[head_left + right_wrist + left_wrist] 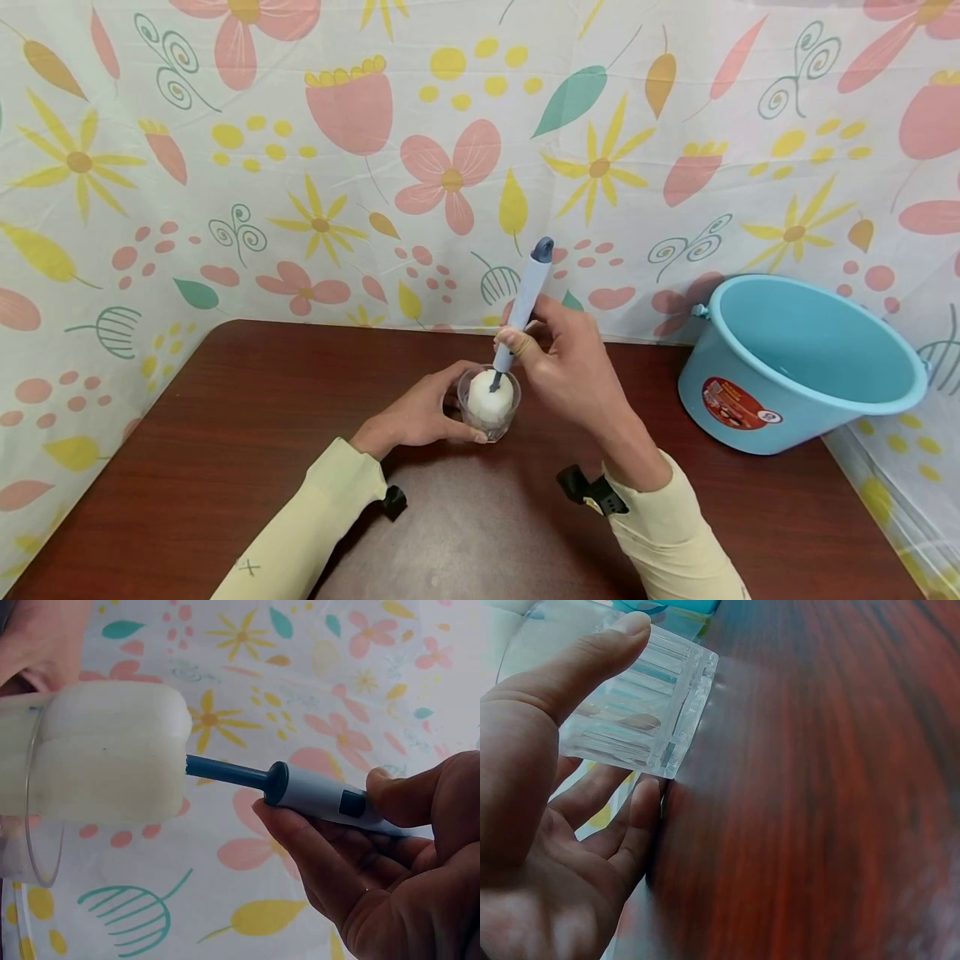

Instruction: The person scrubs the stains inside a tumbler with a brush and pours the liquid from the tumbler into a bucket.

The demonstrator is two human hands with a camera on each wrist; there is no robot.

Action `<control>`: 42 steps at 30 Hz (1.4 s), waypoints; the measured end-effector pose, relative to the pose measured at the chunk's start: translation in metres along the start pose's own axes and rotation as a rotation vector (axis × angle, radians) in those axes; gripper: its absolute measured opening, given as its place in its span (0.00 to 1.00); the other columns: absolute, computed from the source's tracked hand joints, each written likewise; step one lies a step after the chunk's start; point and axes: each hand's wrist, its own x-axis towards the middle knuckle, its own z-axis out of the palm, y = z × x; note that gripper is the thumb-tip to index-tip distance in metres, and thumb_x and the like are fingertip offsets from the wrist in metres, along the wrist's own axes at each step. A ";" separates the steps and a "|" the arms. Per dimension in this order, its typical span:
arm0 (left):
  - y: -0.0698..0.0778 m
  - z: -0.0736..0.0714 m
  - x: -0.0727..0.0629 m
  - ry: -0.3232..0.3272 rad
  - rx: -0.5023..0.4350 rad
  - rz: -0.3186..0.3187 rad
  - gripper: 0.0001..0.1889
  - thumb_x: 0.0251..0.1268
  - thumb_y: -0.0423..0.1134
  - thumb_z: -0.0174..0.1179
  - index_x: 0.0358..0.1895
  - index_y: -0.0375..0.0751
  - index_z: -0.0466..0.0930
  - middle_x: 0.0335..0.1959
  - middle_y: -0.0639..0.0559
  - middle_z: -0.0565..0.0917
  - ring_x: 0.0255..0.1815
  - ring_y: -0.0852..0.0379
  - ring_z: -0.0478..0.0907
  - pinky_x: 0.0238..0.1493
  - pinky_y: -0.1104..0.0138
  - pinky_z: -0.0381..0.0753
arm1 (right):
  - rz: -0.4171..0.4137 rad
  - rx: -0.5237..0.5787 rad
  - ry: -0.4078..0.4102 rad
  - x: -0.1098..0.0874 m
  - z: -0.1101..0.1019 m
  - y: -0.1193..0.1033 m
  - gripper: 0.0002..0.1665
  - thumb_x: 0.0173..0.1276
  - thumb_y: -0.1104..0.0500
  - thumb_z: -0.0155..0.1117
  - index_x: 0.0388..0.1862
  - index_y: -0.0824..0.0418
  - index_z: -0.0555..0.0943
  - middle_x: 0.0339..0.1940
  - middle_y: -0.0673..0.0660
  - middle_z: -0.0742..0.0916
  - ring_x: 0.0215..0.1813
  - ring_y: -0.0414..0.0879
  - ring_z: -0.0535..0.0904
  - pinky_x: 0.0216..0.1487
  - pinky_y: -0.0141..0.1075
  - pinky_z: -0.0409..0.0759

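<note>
A sponge cup brush with a pale blue handle (522,304) and a white sponge head (112,746) stands tilted in a clear plastic cup (676,712). My right hand (573,367) grips the handle, its thumb along one side and the fingers round the other. The sponge fills much of the cup and its top sticks out past the rim. My left hand (423,412) holds the cup from the left, thumb on the near side and fingers round the far side. Ridges run round the cup's lower wall, and its base is close to the tabletop.
A light blue bucket (806,358) with a red label stands at the right of the dark brown wooden table (225,467). Behind the table hangs a floral cloth (450,100). Both forearms wear cream sleeves with black wrist mounts.
</note>
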 end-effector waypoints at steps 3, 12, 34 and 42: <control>0.000 0.000 0.000 0.002 -0.007 0.001 0.46 0.51 0.49 0.86 0.73 0.69 0.68 0.61 0.65 0.81 0.59 0.65 0.80 0.58 0.61 0.83 | 0.005 0.040 -0.011 0.000 0.001 0.001 0.07 0.76 0.66 0.69 0.50 0.63 0.83 0.40 0.57 0.88 0.36 0.48 0.88 0.35 0.38 0.82; -0.001 0.001 0.001 0.005 -0.029 0.003 0.46 0.50 0.48 0.86 0.73 0.70 0.68 0.60 0.64 0.81 0.57 0.62 0.82 0.57 0.60 0.84 | 0.021 0.099 -0.011 0.002 0.001 0.002 0.06 0.76 0.66 0.68 0.49 0.64 0.83 0.40 0.58 0.89 0.38 0.48 0.90 0.36 0.36 0.80; -0.005 0.001 0.003 -0.007 -0.039 -0.004 0.48 0.51 0.47 0.86 0.75 0.63 0.68 0.58 0.62 0.83 0.54 0.61 0.84 0.56 0.61 0.84 | -0.015 0.157 0.076 0.008 0.008 0.015 0.07 0.75 0.67 0.70 0.49 0.64 0.83 0.41 0.58 0.90 0.42 0.51 0.92 0.45 0.36 0.88; -0.003 0.001 0.001 -0.006 -0.044 -0.009 0.49 0.52 0.46 0.86 0.77 0.56 0.67 0.60 0.59 0.82 0.54 0.60 0.85 0.55 0.61 0.85 | -0.027 0.175 0.107 0.008 0.011 0.018 0.08 0.74 0.68 0.70 0.50 0.67 0.83 0.44 0.59 0.87 0.46 0.53 0.91 0.46 0.36 0.88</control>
